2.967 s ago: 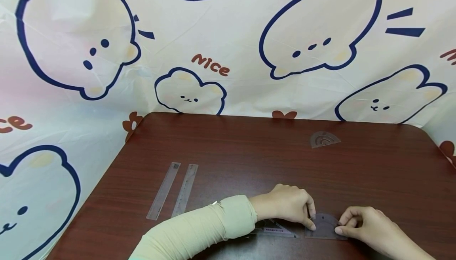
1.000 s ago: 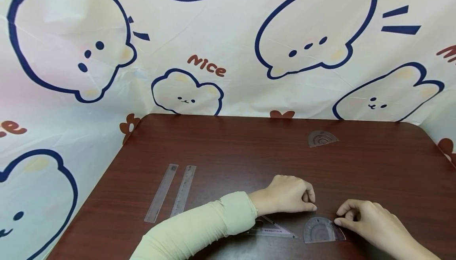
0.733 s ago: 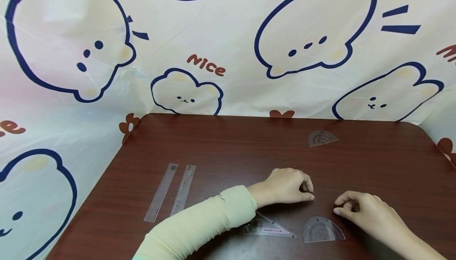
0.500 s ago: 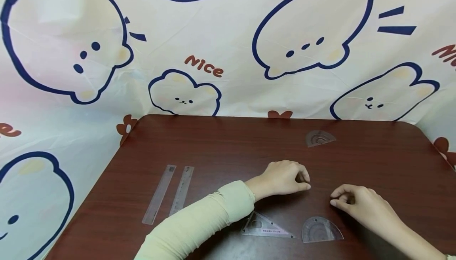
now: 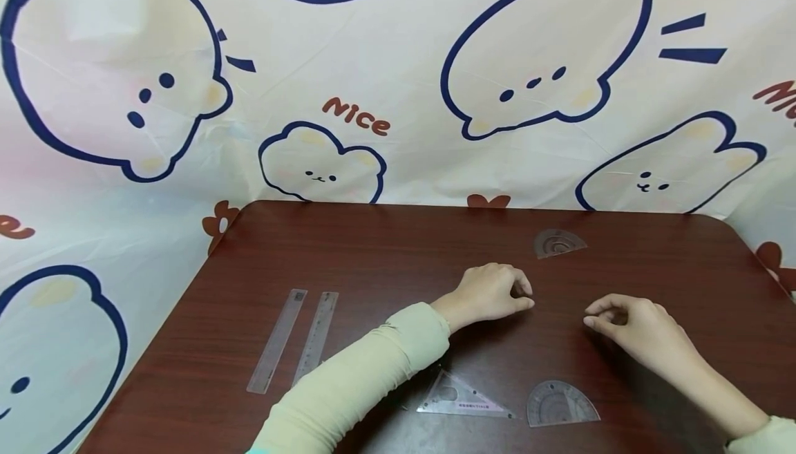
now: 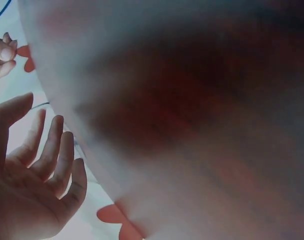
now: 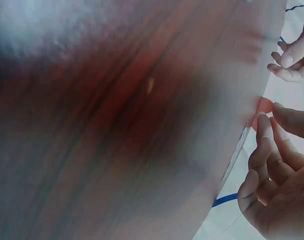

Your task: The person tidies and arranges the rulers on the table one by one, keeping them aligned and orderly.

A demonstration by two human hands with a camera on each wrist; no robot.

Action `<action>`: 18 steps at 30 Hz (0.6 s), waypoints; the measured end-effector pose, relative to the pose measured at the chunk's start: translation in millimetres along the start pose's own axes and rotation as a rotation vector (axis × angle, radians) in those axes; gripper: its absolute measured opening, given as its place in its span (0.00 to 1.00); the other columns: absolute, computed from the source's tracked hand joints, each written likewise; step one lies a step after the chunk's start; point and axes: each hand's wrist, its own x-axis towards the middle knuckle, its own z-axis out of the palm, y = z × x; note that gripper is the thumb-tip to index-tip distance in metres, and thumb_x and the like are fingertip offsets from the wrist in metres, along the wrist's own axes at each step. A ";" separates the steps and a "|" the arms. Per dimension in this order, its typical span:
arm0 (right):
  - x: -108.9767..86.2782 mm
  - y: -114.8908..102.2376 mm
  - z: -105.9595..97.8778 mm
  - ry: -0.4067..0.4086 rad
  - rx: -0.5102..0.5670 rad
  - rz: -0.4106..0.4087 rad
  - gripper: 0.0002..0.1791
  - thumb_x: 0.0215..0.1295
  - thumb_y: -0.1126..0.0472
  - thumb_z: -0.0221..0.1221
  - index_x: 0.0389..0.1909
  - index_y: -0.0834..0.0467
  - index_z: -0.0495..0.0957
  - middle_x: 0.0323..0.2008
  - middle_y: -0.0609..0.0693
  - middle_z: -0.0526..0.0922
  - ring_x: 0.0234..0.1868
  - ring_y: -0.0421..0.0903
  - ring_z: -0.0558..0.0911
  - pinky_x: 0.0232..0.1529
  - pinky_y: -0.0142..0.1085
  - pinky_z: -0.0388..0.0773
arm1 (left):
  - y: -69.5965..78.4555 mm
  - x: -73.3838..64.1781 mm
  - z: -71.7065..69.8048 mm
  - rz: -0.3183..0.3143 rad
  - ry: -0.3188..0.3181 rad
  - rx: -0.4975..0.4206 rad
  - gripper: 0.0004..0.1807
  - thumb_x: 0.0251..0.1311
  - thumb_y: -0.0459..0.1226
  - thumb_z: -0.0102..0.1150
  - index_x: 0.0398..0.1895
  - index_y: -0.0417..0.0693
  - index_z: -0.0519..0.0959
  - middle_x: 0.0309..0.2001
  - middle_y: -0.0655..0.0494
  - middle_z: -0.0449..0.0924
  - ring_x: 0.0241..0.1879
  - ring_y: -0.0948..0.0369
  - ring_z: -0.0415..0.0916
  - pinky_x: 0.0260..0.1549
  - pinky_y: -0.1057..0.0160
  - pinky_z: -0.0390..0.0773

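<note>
My left hand [image 5: 488, 293] hovers over the middle of the table with loosely bent fingers and nothing in them; its palm and parted fingers show in the left wrist view. Off to its right, my right hand [image 5: 647, 333] is also raised and holds nothing, its thumb close to the forefinger. Nearer the front edge lie a clear protractor [image 5: 562, 404] and, left of it, a clear triangular set square [image 5: 466, 405]. A second protractor [image 5: 560, 243] lies beyond both hands at the back.
Two clear straight rulers, the left ruler [image 5: 277, 342] and the right ruler [image 5: 317, 333], lie side by side on the left; my sleeve partly covers the second. A cartoon-print curtain [image 5: 423, 164] stands behind the brown table [image 5: 398, 240].
Both hands have let go of the near protractor and moved away from it toward the back of the table. The protractor stays flat, and more of the set square shows.
</note>
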 end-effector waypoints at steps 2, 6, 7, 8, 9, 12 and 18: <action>2.8 1.2 -0.5 0.013 0.002 -0.007 0.08 0.64 0.51 0.67 0.38 0.51 0.85 0.27 0.41 0.82 0.30 0.41 0.77 0.27 0.39 0.68 | -1.5 2.8 -0.7 0.004 0.001 0.000 0.08 0.64 0.54 0.63 0.42 0.68 0.83 0.39 0.78 0.79 0.40 0.74 0.74 0.37 0.65 0.73; 8.6 4.5 -1.2 0.036 0.007 -0.024 0.08 0.64 0.53 0.67 0.38 0.52 0.85 0.27 0.42 0.83 0.29 0.40 0.77 0.27 0.39 0.68 | -3.0 7.8 -2.2 0.003 0.021 -0.033 0.09 0.64 0.53 0.63 0.43 0.67 0.83 0.39 0.77 0.79 0.40 0.75 0.74 0.37 0.65 0.73; 10.2 5.5 -1.4 0.039 0.008 -0.027 0.08 0.64 0.53 0.67 0.38 0.53 0.85 0.27 0.42 0.83 0.29 0.40 0.78 0.28 0.39 0.69 | -3.1 8.9 -2.8 -0.001 0.031 -0.050 0.09 0.64 0.53 0.63 0.44 0.67 0.84 0.39 0.77 0.79 0.40 0.75 0.74 0.37 0.65 0.73; 11.8 6.5 -1.9 0.037 0.019 -0.030 0.08 0.64 0.54 0.67 0.38 0.54 0.85 0.28 0.42 0.83 0.29 0.41 0.78 0.28 0.39 0.69 | -3.3 9.8 -3.7 -0.006 0.040 -0.069 0.09 0.64 0.53 0.63 0.44 0.67 0.84 0.39 0.77 0.79 0.40 0.75 0.74 0.37 0.66 0.73; 13.4 7.3 -2.3 0.036 0.029 -0.033 0.09 0.64 0.54 0.66 0.39 0.55 0.85 0.28 0.43 0.84 0.29 0.41 0.79 0.29 0.38 0.70 | -3.5 10.6 -4.7 -0.013 0.051 -0.087 0.09 0.64 0.53 0.63 0.44 0.67 0.84 0.40 0.76 0.80 0.40 0.75 0.74 0.37 0.66 0.73; 18.5 8.7 -3.8 0.037 0.051 -0.040 0.10 0.65 0.55 0.66 0.40 0.57 0.85 0.29 0.44 0.85 0.29 0.41 0.79 0.29 0.37 0.71 | -4.0 12.8 -8.4 -0.037 0.079 -0.145 0.10 0.64 0.53 0.63 0.45 0.67 0.84 0.41 0.76 0.80 0.42 0.74 0.75 0.37 0.65 0.73; 27.2 10.2 -7.1 0.041 0.069 -0.042 0.12 0.66 0.55 0.65 0.42 0.60 0.84 0.30 0.46 0.85 0.30 0.42 0.80 0.29 0.36 0.72 | -5.0 16.6 -11.5 -0.051 0.095 -0.200 0.11 0.65 0.51 0.63 0.48 0.64 0.84 0.43 0.74 0.81 0.44 0.73 0.76 0.38 0.65 0.73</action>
